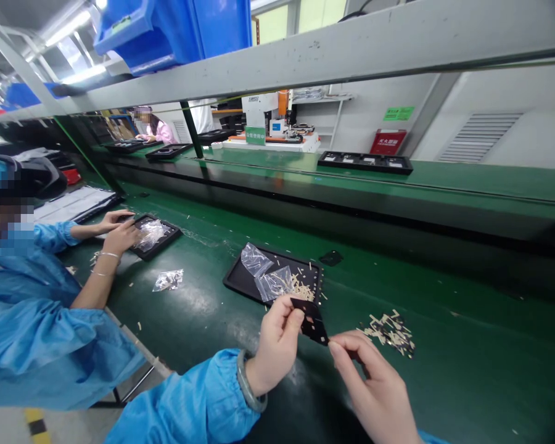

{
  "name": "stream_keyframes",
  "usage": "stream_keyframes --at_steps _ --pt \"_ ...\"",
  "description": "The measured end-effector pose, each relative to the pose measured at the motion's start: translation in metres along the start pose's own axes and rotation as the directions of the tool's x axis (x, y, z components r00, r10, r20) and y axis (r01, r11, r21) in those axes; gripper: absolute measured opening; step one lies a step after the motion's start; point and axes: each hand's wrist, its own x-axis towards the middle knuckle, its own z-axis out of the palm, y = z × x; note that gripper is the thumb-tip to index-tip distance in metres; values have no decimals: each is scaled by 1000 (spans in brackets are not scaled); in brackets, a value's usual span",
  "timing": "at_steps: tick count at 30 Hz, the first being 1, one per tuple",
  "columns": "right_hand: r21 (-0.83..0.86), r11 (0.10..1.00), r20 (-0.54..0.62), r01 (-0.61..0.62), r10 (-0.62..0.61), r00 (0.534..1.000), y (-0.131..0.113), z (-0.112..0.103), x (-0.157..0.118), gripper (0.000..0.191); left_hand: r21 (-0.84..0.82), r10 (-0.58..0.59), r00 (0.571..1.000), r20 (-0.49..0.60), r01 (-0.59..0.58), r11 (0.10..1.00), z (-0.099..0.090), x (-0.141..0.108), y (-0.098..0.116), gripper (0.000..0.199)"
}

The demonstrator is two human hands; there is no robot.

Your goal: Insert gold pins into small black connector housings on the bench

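In the head view my left hand [277, 339] pinches a thin black panel [311, 322] between thumb and fingers, holding it tilted above the bench. The panel has small cutouts and a few pale spots. At its lower right corner, my right hand [374, 382] has thumb and index finger pressed together, touching the edge; anything between these fingertips is too small to make out. Just behind the panel lies a black tray [240, 277] with clear plastic bags [275, 282] and many small cream strips [303, 287]. A pile of cream and black scraps [391, 333] lies beyond my right hand.
A co-worker in a blue smock [37, 320] works at left over another black tray [166, 237]. A small clear bag [169, 280] and a flat black piece [331, 258] lie on the green bench [481, 357]. A raised ledge holds a compartmented tray [365, 162]; a metal beam [351, 49] crosses above.
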Motion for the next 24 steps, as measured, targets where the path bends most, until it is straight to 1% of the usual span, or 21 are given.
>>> stream_keyframes --at_steps 4,8,11,13,14,15,17,18,19,21,23,24 --pt "-47 995 -3 88 -88 996 -2 -4 1 8 0 30 999 -14 -30 1000 -1 -2 1 15" --pt "-116 973 17 199 -198 980 -5 -10 2 7 60 70 998 -8 -70 996 -5 -7 2 16" --pt "-222 935 43 278 -276 960 -7 -12 0 10 113 129 992 -3 -128 985 -7 -10 3 15" --pt "-331 881 53 339 -341 938 -9 -14 -1 16 117 137 990 -26 -133 984 -7 -10 5 15" --pt "-385 844 62 373 -379 923 -11 -15 -1 19 100 110 993 -41 -106 989 -6 -8 5 15" --pt "-424 808 78 409 -417 906 -13 -16 -1 22 64 59 997 -53 -56 996 -4 -6 6 15" --pt "-425 773 133 471 -462 877 -14 -19 0 19 -65 -106 993 -53 102 993 -1 1 9 16" --pt "-394 782 150 483 -464 873 -14 -22 1 14 -141 -198 980 -32 191 971 0 5 10 18" --pt "-357 805 147 474 -453 879 -12 -24 2 11 -211 -281 960 2 275 938 1 9 10 21" --pt "-310 861 96 404 -394 914 -6 -28 6 11 -308 -395 915 78 399 864 2 14 10 26" --pt "-276 899 61 341 -338 939 2 -29 10 20 -349 -454 882 126 468 812 2 17 8 28" --pt "-248 911 84 330 -319 944 6 -29 11 26 -362 -479 867 137 494 791 2 17 7 27"
